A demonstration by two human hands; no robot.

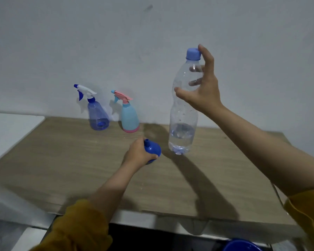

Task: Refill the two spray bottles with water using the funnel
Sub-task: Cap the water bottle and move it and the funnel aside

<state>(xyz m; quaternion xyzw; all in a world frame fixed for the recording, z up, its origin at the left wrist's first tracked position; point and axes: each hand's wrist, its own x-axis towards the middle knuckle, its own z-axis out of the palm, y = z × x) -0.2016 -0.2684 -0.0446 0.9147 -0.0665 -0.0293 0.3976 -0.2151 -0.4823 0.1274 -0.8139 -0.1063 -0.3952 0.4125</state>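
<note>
Left hand [139,153]: grip closed around blue funnel [151,149], spout up, on the bench [62,160] | Right hand [201,87]: grip grasping capped water bottle [183,113], upright, raised clear of bench, water low inside | Blue spray bottle [96,113] and pink-teal spray bottle [129,115]: upright, side by side near the wall, trigger heads fitted.

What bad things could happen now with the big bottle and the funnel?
The right hand holds the water bottle up high by its top part, above the table; it could slip and fall. Both spray bottles, blue and pink, still have their tops on, so the funnel in the left hand cannot go in yet. The water looks low, maybe too little for both.
</note>
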